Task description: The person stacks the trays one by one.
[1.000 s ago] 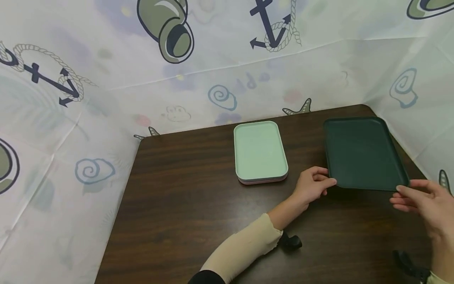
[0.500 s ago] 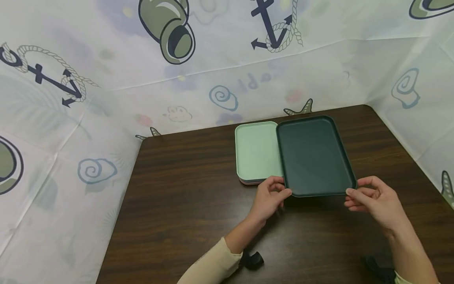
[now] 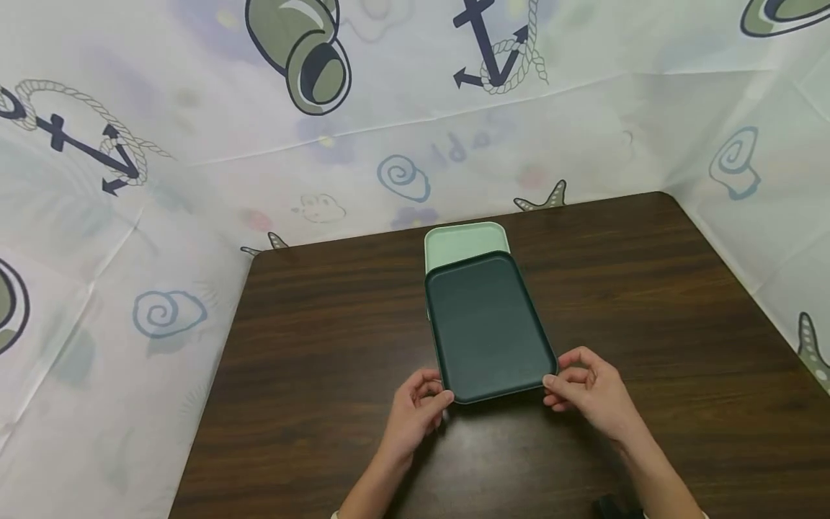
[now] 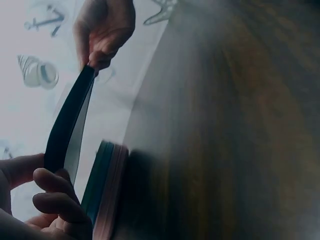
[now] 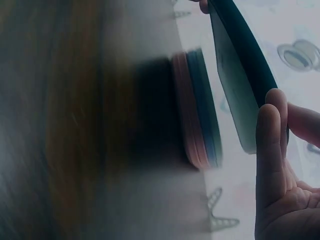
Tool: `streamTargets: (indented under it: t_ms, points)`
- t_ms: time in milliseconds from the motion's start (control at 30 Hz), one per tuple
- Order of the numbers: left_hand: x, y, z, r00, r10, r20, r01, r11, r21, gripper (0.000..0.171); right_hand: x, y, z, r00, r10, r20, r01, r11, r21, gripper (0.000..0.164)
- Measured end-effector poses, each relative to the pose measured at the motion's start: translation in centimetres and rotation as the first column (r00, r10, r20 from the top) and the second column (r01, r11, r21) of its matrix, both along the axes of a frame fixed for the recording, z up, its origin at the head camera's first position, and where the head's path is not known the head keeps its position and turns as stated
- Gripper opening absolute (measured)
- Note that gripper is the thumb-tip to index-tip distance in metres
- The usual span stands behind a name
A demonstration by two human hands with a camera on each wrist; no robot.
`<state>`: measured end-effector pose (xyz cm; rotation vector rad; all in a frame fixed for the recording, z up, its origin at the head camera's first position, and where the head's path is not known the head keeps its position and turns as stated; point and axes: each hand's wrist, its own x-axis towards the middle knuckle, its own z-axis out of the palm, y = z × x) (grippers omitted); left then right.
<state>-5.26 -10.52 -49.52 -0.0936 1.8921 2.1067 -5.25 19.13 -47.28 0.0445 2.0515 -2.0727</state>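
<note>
A dark green rectangular tray is held up by its near corners. My left hand pinches the near left corner, thumb on top and fingers beneath. At the near right corner my right hand grips the rim the same way. Behind and below it lies a stack of trays with a light green tray on top; the dark tray overlaps most of it in the head view. Both wrist views show a gap between the held tray and the stack, whose edges show green, blue and pink layers.
The stack stands on a dark brown wooden table, near its back edge. A white cloth printed with anchors, shells and starfish hangs behind the table and along its sides.
Both hands have carried the dark green tray from the right side of the table leftward and nearer, to over the stack. The stack has stayed in place.
</note>
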Motion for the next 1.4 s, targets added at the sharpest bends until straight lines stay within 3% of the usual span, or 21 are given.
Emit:
streamTargets:
  t_ms: [133, 233, 767, 1133, 1400]
  points:
    - [1.1, -1.3, 0.0, 0.999, 0.021, 0.03, -0.021, 1.0, -0.002, 0.039, 0.6, -1.2, -0.4, 0.999, 0.028, 0.015, -0.027, 0.999, -0.027, 0.037]
    - [1.3, -1.7, 0.1, 0.998, 0.031, 0.046, -0.031, 1.0, -0.001, 0.04, 0.9, -1.6, -0.7, 0.999, 0.025, 0.029, -0.024, 0.999, -0.042, 0.036]
    - [0.1, -1.6, 0.6, 0.998, 0.068, 0.019, -0.066, 0.996, -0.057, 0.039, 0.7, -2.3, -1.2, 0.994, -0.033, 0.108, 0.036, 0.999, -0.024, 0.043]
    - [-0.5, -1.5, 0.0, 0.997, 0.07, -0.015, -0.071, 0.995, -0.064, 0.039, 0.2, -2.6, -1.6, 0.989, -0.061, 0.136, 0.064, 0.998, -0.018, 0.044]
    - [-0.8, -1.3, 0.0, 0.995, 0.077, -0.061, -0.084, 0.989, -0.121, 0.044, -0.3, -2.9, -1.7, 0.986, -0.083, 0.144, 0.084, 0.996, -0.002, 0.045]
